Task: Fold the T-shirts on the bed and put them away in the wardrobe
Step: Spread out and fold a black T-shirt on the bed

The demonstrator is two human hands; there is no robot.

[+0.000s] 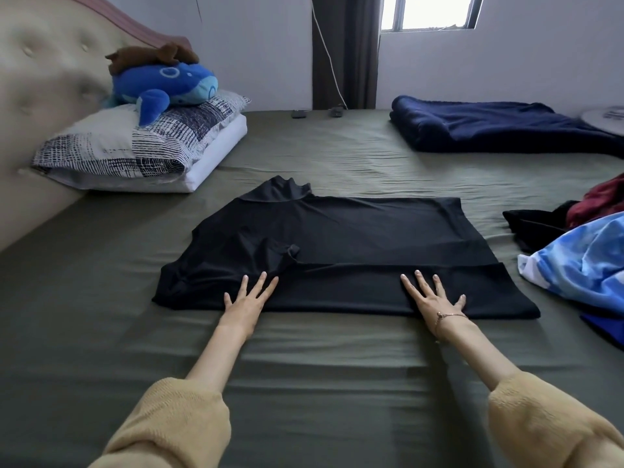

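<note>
Head view: we are pressing our left hand point(248, 300) and right hand point(434, 298), fingers spread flat and gripping nothing, on the shirt point(337, 251) near the bed's point(304, 366) front edge.

We find no legible text, label, brand, number or sign in this view. The white disc-like object point(606, 120) at the far right edge of the bed carries dark marks that may be print, but they are too small and blurred for us to read. The patterned pillowcase point(135, 143) shows only a dark crosshatch print, no lettering. The blue plush toy point(165, 87) bears a pale ring mark and light patches, which we take as decoration and not as characters. The black T-shirt point(337, 238) shows a plain surface to us, with no print or tag we can make out.
</note>
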